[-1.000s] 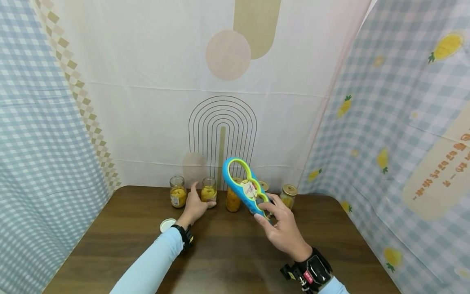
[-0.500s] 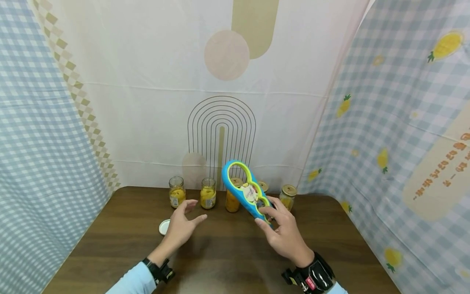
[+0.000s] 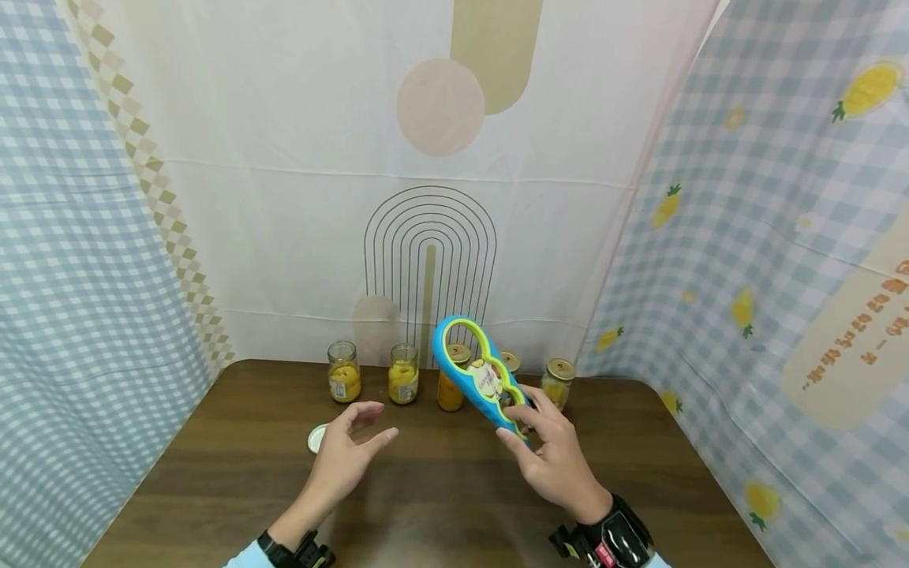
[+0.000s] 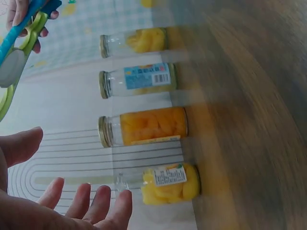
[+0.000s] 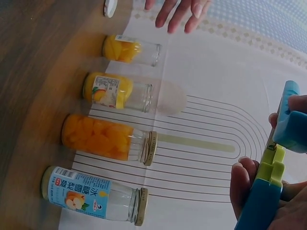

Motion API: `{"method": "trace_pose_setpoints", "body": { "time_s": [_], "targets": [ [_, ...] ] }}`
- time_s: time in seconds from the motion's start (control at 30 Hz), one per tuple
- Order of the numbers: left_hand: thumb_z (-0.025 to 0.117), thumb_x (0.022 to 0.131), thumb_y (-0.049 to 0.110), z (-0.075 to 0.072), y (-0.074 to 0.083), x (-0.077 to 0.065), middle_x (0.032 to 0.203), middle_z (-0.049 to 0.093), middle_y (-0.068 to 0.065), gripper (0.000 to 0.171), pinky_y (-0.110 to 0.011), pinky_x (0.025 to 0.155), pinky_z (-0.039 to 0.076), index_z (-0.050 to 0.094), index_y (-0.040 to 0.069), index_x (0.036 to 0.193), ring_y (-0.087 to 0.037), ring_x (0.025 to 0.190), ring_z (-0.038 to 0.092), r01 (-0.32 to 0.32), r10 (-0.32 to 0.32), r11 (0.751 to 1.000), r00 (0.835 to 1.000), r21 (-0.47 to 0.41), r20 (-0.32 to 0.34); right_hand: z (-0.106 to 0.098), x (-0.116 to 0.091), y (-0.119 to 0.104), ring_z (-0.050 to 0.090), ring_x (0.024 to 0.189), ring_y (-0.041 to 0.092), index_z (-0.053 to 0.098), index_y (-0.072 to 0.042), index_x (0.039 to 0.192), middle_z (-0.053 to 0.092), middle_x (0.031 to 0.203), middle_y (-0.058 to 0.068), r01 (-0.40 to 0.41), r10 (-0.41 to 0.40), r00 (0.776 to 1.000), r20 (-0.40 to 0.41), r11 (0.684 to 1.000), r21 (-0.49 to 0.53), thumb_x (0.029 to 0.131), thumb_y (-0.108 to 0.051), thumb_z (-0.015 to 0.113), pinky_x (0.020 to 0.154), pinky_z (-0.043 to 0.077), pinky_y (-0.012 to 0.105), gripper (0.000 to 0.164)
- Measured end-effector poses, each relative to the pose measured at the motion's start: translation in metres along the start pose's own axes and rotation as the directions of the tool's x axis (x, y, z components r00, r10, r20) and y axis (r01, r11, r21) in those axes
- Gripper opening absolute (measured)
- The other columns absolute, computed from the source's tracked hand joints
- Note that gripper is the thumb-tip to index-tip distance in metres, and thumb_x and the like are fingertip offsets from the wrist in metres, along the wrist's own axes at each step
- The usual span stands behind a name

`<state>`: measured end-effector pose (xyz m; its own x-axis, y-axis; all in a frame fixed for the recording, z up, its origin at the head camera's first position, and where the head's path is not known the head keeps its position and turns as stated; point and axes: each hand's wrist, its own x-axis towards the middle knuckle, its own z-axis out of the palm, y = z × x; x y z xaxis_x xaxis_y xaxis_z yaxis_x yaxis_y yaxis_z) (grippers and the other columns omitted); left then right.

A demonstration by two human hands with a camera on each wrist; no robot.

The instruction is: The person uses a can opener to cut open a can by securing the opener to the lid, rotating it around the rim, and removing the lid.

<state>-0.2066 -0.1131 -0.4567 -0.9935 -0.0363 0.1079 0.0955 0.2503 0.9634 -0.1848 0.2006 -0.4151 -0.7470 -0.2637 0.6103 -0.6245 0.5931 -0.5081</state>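
My right hand (image 3: 557, 457) grips the lower end of a blue and lime-green jar opener (image 3: 487, 379), which tilts up to the left above the table. My left hand (image 3: 343, 457) holds nothing; its fingers are loosely bent and the thumb is spread apart. A white lid (image 3: 316, 439) lies beside that hand, partly covered by it. Behind it stand two lidless jars of yellow fruit, the left jar (image 3: 344, 383) and the second jar (image 3: 403, 383). An orange-filled jar (image 5: 98, 137) with a gold lid stands to their right, partly behind the opener in the head view.
Further right stand a blue-labelled jar (image 5: 91, 191), mostly hidden by the opener in the head view, and a gold-lidded jar (image 3: 557, 380) of pale yellow fruit. The jars form a row along the back of the brown table (image 3: 440, 505), against a white cloth (image 3: 284, 237).
My left hand has let go of the second jar and drawn back toward me. The second jar stays upright on the table. My right hand and the jar opener have lowered slightly.
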Motion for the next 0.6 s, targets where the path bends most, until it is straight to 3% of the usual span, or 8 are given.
{"method": "trace_pose_setpoints", "body": {
  "time_s": [0.2,0.33,0.43,0.6],
  "targets": [
    [0.083,0.095,0.025,0.007,0.005,-0.002,0.138,0.071,-0.009,0.044,-0.042,0.106,0.06,0.069,0.011,0.134,-0.032,0.132,0.066,0.02,-0.019,0.999,0.999,-0.04,0.037,0.0,0.001,-0.002,0.058,0.093,0.007,0.074,-0.023,0.114,0.061,0.145,0.012,0.019,-0.019,1.0,-0.006,1.0,-0.003,0.099,-0.013,0.077,0.073,0.055,0.026,0.018],
    [0.075,0.101,0.024,0.012,0.01,-0.003,0.138,0.071,-0.013,0.041,-0.039,0.1,0.063,0.067,0.005,0.137,-0.026,0.125,0.071,0.079,-0.049,0.978,0.987,-0.194,0.155,0.0,0.002,-0.003,0.057,0.091,0.006,0.074,-0.022,0.115,0.061,0.146,0.013,0.028,-0.028,1.0,-0.006,1.0,-0.002,0.099,-0.013,0.077,0.073,0.054,0.026,0.019],
    [0.067,0.107,0.034,0.015,0.014,-0.002,0.138,0.071,-0.013,0.049,-0.041,0.102,0.062,0.061,0.002,0.143,-0.024,0.123,0.072,0.173,-0.075,0.928,0.955,-0.33,0.287,-0.001,0.001,-0.004,0.057,0.091,0.005,0.074,-0.023,0.115,0.061,0.147,0.014,0.032,-0.032,0.999,0.003,0.999,0.003,0.099,-0.013,0.077,0.073,0.054,0.026,0.019],
    [0.051,0.111,0.052,0.023,0.028,0.005,0.145,0.066,-0.014,0.071,-0.039,0.111,0.057,0.047,-0.004,0.154,-0.024,0.132,0.067,0.328,-0.056,0.812,0.867,-0.483,0.495,0.001,0.002,-0.009,0.061,0.094,0.009,0.074,-0.023,0.113,0.062,0.145,0.012,0.074,-0.074,0.997,0.019,0.997,0.022,0.097,-0.012,0.078,0.072,0.057,0.026,0.019]
  ]
}}
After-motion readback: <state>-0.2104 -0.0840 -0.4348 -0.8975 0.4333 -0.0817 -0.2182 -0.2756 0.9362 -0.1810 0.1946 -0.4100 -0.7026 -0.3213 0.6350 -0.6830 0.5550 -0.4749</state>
